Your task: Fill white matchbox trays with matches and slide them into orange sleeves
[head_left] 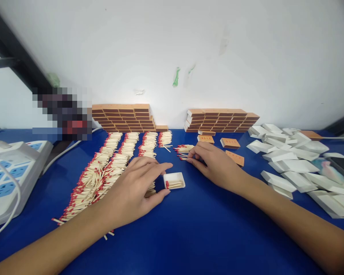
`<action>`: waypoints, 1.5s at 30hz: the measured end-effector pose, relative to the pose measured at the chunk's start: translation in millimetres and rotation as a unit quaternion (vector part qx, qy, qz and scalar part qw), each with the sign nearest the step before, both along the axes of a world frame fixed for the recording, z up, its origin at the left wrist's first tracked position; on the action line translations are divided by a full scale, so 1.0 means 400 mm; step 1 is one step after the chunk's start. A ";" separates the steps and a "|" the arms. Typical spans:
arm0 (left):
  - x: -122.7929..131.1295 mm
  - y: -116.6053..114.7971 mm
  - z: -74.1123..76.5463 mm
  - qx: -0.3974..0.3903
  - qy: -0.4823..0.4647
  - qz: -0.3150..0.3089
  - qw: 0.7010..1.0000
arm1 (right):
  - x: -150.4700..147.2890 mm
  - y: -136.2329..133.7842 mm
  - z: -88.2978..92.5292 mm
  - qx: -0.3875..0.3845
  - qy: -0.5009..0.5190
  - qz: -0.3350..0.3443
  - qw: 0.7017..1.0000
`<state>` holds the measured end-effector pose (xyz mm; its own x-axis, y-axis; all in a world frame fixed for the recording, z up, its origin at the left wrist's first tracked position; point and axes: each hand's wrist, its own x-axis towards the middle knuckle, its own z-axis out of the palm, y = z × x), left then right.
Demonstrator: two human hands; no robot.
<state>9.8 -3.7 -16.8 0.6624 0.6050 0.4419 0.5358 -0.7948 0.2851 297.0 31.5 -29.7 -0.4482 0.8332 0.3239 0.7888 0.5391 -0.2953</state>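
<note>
**Left hand [137, 183] open around white tray [176, 176]**

Its thumb and fingers bracket the tray's left end, seemingly to steady it; contact is unclear. The right hand [209, 160] reaches a small match pile [185, 147] beyond; whether it pinches any cannot be told. Match rows [88, 183] lie left, spare trays [292, 166] right, apparently for reach.

Count taken as follows: hands, two, left [134, 183] and right [208, 158]; matchbox stacks [123, 116], two; loose matchboxes [230, 144] before the right-hand stack, four; match columns [87, 185], four at their far ends; small match heap [184, 149], one; part-filled tray [173, 176], one; power strip [17, 191], one. White trays [294, 166] at right exceed a dozen; overlap prevents an exact figure. Individual matches: uncountable.
</note>
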 end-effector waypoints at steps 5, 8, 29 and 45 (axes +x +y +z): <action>-0.002 -0.001 -0.001 0.002 0.005 0.002 1.000 | 0.001 -0.002 0.002 -0.006 -0.006 -0.002 1.000; -0.003 0.000 -0.001 0.003 0.004 0.003 1.000 | 0.001 -0.001 0.002 -0.011 -0.007 -0.003 1.000; -0.004 0.004 -0.004 0.004 0.009 0.003 1.000 | -0.009 -0.026 0.028 -0.049 -0.050 -0.012 0.997; -0.004 0.002 -0.004 -0.006 0.011 0.008 1.000 | -0.076 -0.099 0.064 -0.049 0.013 0.051 0.997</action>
<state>8.2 -2.9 -18.5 0.6627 0.6205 0.4194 0.5543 -0.7829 0.2825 266.7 -8.2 -4.1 -0.5250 0.8114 0.2569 0.7221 0.5844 -0.3701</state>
